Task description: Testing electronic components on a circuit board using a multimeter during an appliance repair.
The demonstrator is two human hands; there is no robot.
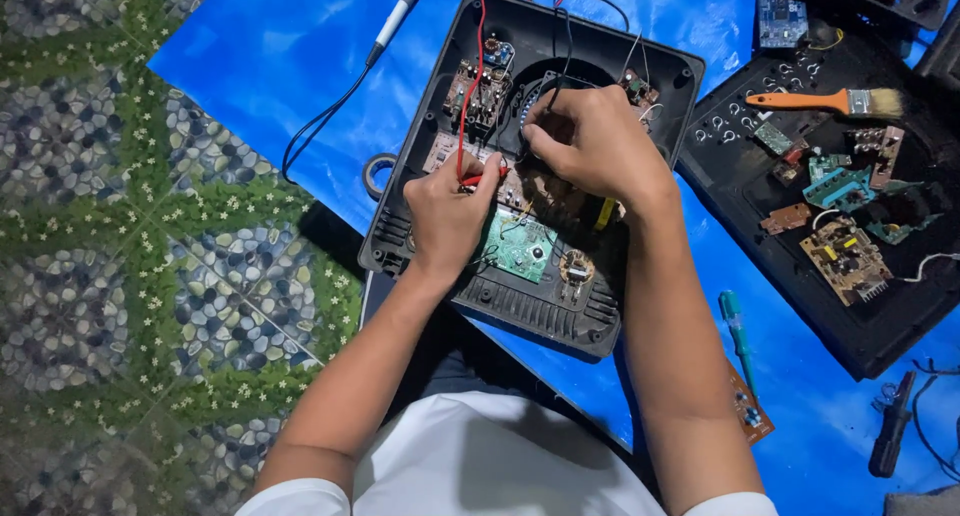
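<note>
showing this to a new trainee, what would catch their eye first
Both hands at centre: the left hand pinches a red probe, the right hand a black one, inside an opened black casing full of circuit boards. An orange-handled brush lies on the black tray at right.

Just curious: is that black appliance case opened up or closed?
Open: the black case shows bare circuit boards and wires inside.

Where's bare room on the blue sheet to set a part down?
Free: the blue sheet left of the soldering iron, and the strip between the open black casing and the green screwdriver. Crowded: the black tray of circuit boards on the right.
</note>
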